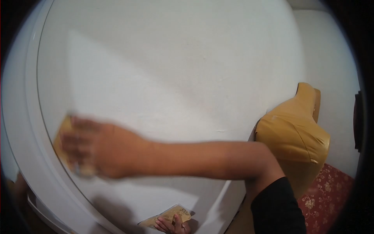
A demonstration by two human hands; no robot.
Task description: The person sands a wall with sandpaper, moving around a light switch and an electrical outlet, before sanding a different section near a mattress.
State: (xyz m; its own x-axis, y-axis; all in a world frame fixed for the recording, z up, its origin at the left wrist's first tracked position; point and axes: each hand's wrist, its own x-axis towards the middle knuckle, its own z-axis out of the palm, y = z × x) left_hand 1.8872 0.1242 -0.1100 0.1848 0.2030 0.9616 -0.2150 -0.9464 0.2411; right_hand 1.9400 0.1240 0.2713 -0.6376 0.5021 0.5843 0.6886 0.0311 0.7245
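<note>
Pressing tan sheet (pixel 59 141) against white surface (pixel 163 93)

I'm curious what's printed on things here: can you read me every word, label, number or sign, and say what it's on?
No text reads clearly enough to quote.
Small tan sheet at the left hand: dark marking near its upper right corner, too small and blurred to read.
Blurred tan piece under the right hand: no text readable.
Yellow seat: no lettering visible.
</note>
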